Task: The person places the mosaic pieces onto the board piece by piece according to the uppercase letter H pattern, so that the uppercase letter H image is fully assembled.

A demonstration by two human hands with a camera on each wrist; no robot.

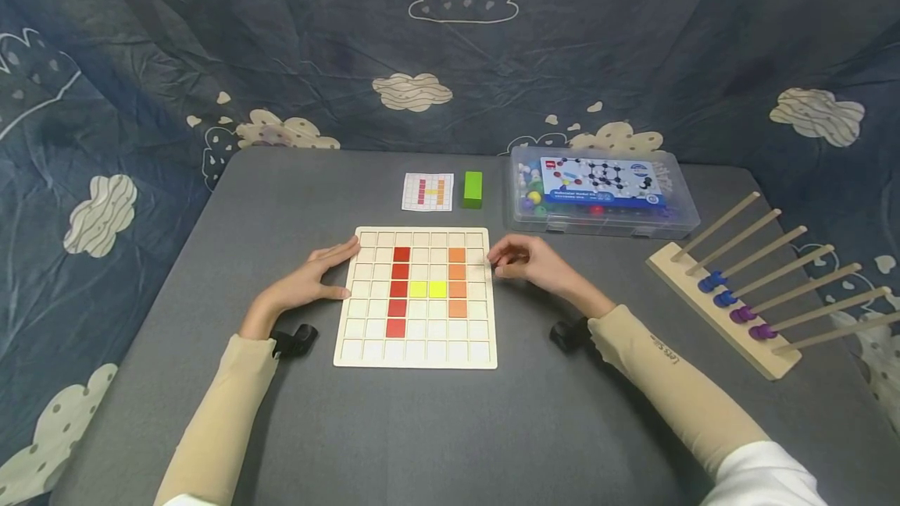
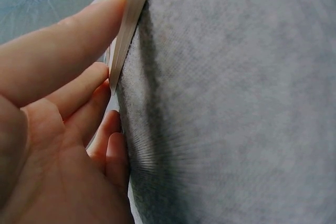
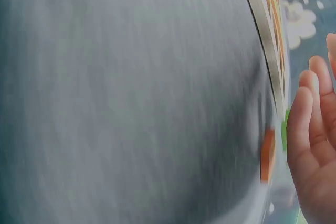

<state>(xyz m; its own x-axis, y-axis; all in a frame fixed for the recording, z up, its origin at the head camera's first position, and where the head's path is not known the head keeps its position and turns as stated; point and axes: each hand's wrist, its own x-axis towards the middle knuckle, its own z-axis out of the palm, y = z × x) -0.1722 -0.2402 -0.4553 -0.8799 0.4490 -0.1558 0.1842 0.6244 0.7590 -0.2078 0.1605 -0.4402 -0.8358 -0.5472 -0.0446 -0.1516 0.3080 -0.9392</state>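
A pale wooden grid board [image 1: 415, 350] lies on the table, with a column of several red tiles [image 1: 398, 289], two yellow tiles [image 1: 428, 289] and a column of several orange tiles [image 1: 457, 290]. My left hand [image 1: 307, 281] rests along the board's left edge, thumb and fingertips touching it [image 2: 58, 124]. Close to the right edge is my right hand [image 1: 532, 262], its fingers loosely bent; I see nothing held in them. In the right wrist view an orange piece [image 3: 268, 156] lies on the table near that hand [image 3: 317, 145]. The head view does not show this piece.
Behind the board lie a printed pattern card [image 1: 427, 192] and a green block [image 1: 473, 190]. A clear plastic molecular model box [image 1: 601, 190] stands at the back right. On the right lies a wooden rack [image 1: 724, 311] with long pegs and blue and purple beads.
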